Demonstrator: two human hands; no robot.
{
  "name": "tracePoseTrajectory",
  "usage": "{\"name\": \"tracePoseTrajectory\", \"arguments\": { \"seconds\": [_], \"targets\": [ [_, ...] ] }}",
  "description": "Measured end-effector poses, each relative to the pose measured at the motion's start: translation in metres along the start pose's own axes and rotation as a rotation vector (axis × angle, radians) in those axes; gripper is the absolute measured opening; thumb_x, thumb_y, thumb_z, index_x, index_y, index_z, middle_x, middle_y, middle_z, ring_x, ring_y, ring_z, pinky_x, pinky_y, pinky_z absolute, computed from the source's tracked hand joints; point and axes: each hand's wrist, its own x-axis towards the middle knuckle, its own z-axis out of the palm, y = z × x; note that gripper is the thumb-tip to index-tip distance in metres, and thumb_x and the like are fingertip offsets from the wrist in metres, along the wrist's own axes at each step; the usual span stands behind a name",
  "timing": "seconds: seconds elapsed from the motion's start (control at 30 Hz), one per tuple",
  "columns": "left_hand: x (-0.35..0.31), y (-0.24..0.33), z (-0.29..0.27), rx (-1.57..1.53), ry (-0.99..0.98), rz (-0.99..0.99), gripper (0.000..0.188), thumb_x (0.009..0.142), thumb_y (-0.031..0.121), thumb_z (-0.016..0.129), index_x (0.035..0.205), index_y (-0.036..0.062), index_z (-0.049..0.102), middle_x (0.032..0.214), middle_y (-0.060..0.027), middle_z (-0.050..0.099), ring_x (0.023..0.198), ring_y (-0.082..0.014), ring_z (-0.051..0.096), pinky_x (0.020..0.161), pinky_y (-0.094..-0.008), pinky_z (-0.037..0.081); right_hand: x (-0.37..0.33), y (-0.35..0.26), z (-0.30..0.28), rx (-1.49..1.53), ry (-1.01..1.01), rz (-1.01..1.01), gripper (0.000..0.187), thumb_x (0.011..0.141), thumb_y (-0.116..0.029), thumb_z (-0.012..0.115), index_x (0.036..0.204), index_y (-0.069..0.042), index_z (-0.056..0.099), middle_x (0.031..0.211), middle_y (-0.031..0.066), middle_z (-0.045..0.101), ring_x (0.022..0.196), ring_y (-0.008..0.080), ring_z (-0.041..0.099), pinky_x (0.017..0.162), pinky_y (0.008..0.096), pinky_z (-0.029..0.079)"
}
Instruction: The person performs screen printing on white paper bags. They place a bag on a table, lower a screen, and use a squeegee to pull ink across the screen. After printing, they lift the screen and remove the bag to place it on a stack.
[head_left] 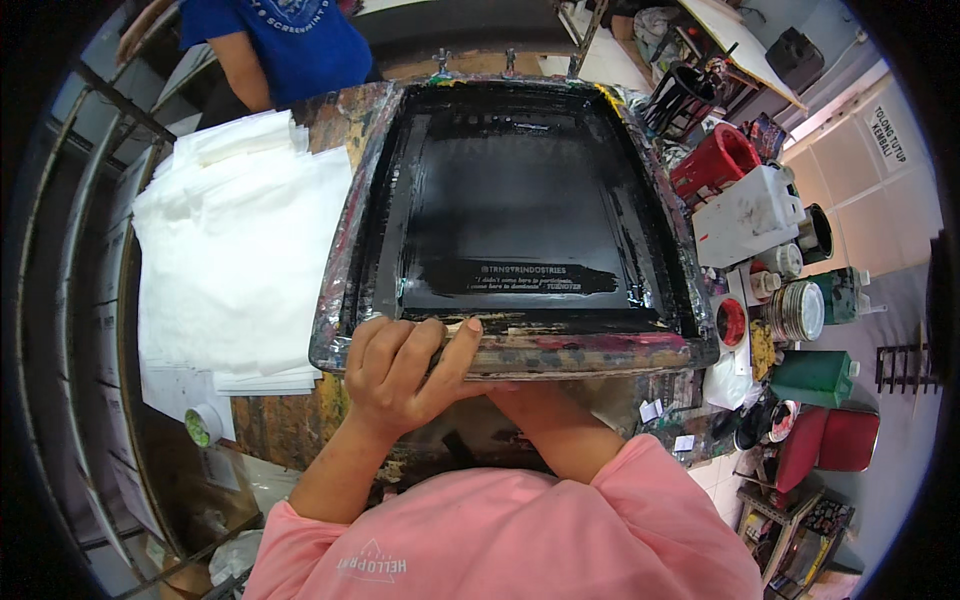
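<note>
A screen-printing frame [590, 352] lies in front of me on the worktable, its mesh [510, 210] coated with glossy black ink. Small pale lettering shows in a band near its front edge. My left hand [405, 372] grips the frame's near rail, left of the middle, with its fingers bent over the top. From the right, my right forearm [560, 415] reaches in under the same rail. The rail hides most of that hand, fingers included, so I cannot see what it touches. Two metal hinge clamps [510, 60] stand at the frame's far side.
A stack of white fabric [235, 240] spreads left of the frame, with a round green-and-white tape roll [203, 425] in front. Ink containers, including a white jug [745, 215] and a green can [812, 377], crowd the right. A person in a blue shirt [285, 40] stands beyond the table.
</note>
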Motion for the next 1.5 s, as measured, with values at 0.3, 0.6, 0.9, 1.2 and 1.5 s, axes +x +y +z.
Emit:
{"name": "tracePoseTrajectory", "arguments": {
  "seconds": [0.3,0.6,0.9,1.2,1.5],
  "targets": [
    [-0.007,0.004,0.01,0.035,0.04,-0.026,0.022,0.091,0.023,0.083,0.111,0.0226,0.077,0.097,0.0023,0.063,0.09,-0.0176,0.057,0.073,-0.0342,0.051,-0.069,-0.118,-0.017,-0.041,0.007,-0.085,0.037,0.108,-0.031,0.062,0.14,-0.013,0.064,0.137,0.0093,0.07,0.129,0.0304,0.064,0.114,0.0517,0.048],
    [-0.01,0.003,0.006,0.023,0.024,-0.012,0.024,0.091,0.02,0.08,0.114,0.0224,0.077,0.099,0.0019,0.062,0.09,-0.0177,0.057,0.074,-0.0347,0.052,-0.026,-0.02,0.0,-0.008,0.043,0.014,0.037,0.109,-0.032,0.061,0.139,-0.013,0.065,0.136,0.0099,0.07,0.128,0.0311,0.064,0.114,0.052,0.049],
    [-0.017,0.006,0.011,0.023,0.027,-0.022,0.023,0.093,0.021,0.078,0.116,0.0223,0.076,0.099,0.0019,0.062,0.09,-0.0174,0.057,0.074,-0.035,0.052,-0.005,-0.014,-0.002,-0.01,0.03,-0.035,0.037,0.109,-0.032,0.06,0.139,-0.012,0.065,0.135,0.0105,0.071,0.128,0.0318,0.065,0.113,0.0524,0.05],
    [-0.024,0.005,0.018,0.032,0.045,-0.001,0.022,0.094,0.022,0.079,0.116,0.022,0.076,0.098,0.0011,0.062,0.09,-0.0184,0.057,0.073,-0.0352,0.051,-0.084,-0.12,-0.03,-0.057,0.045,-0.119,0.037,0.109,-0.033,0.059,0.138,-0.011,0.066,0.135,0.0112,0.071,0.127,0.0326,0.065,0.112,0.0527,0.051],
    [-0.015,0.005,0.007,0.025,-0.008,-0.002,0.026,0.096,0.038,0.079,0.115,0.0215,0.077,0.1,0.0002,0.062,0.091,-0.0197,0.058,0.074,-0.0362,0.052,-0.005,-0.002,-0.009,-0.02,0.066,-0.047,0.037,0.109,-0.033,0.058,0.137,-0.011,0.066,0.134,0.0118,0.071,0.126,0.0333,0.066,0.112,0.0531,0.052]
  ]
}}
